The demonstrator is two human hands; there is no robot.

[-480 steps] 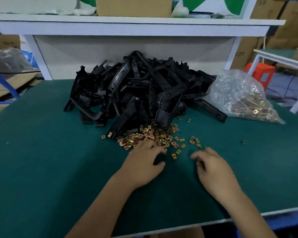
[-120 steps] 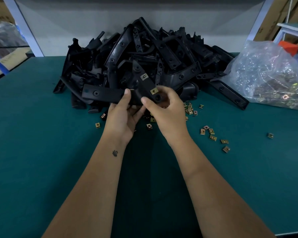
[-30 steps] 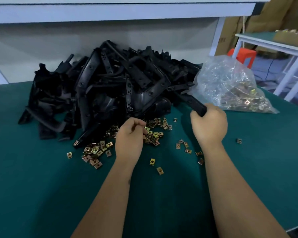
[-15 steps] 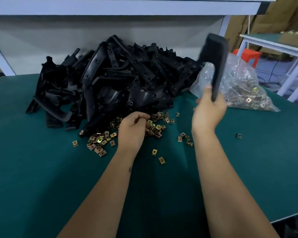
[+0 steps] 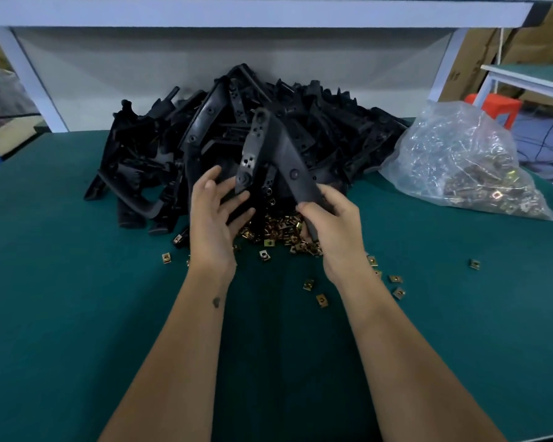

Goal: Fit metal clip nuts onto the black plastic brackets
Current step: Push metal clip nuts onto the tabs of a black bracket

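**Right hand holds a bracket up over the clip nuts**

Head view: the right hand [image 5: 331,224] grips one leg of a V-shaped black plastic bracket [image 5: 280,154], fingers and thumb curled round its lower end. The bracket stands raised above the green table [image 5: 77,314], its bend uppermost and its other leg hanging down toward the left hand [image 5: 213,218]. The left hand is spread wide with straight fingers, palm turned toward the bracket; its fingertips [image 5: 241,197] lie at the lower end of that hanging leg, though whether they touch it cannot be told.

Beneath and between the two hands lies a heap of brass-coloured clip nuts [image 5: 278,229] on the table, toward its far edge at the middle. Loose nuts are scattered nearer the person and out to the right. Just behind the nuts, against the far edge, sits the big pile of black brackets [image 5: 160,154]. Near the far right corner lies a clear plastic bag [image 5: 460,164] holding more clip nuts. A white shelf [image 5: 237,11] runs above the far edge.
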